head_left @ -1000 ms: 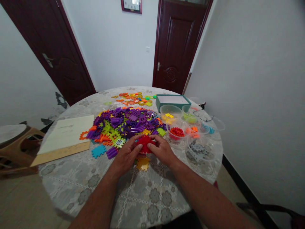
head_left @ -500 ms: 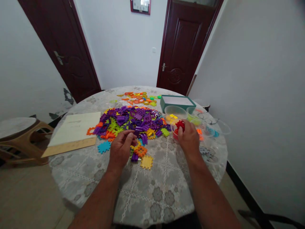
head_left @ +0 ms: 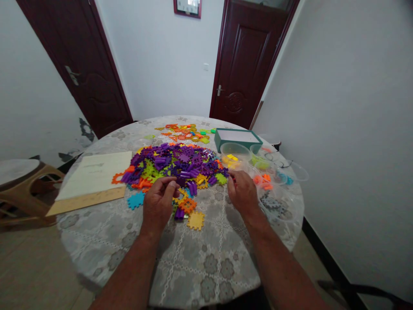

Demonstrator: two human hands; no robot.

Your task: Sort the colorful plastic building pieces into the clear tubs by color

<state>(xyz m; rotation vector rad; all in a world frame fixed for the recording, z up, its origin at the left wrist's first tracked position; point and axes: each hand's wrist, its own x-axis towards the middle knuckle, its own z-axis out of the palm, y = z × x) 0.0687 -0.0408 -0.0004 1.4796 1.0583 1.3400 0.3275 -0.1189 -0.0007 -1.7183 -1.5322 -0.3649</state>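
My left hand [head_left: 158, 201] hovers at the near edge of a heap of purple, green and orange interlocking plastic pieces [head_left: 177, 165]. Its thumb and fingers are pinched together; what they hold is hidden. Just under it lie an orange piece [head_left: 187, 205], a purple piece [head_left: 179, 214] and a yellow piece [head_left: 195, 220]. My right hand [head_left: 241, 193] is to the right of the heap with its fingers curled down and its back to me. It covers the bowl of red pieces. Nothing shows in its grip.
Clear plastic bowls stand at the right: one with yellow pieces [head_left: 234, 154], one with orange [head_left: 265, 179], and an empty one [head_left: 274, 206]. A green box [head_left: 237, 138] sits behind them. A flat board with paper [head_left: 93, 177] lies at the left. A smaller pile [head_left: 184, 132] sits at the back.
Both hands held a red piece together. The right hand carried it to the red bowl, then came back left without it. The left hand stayed by the heap, pinched.
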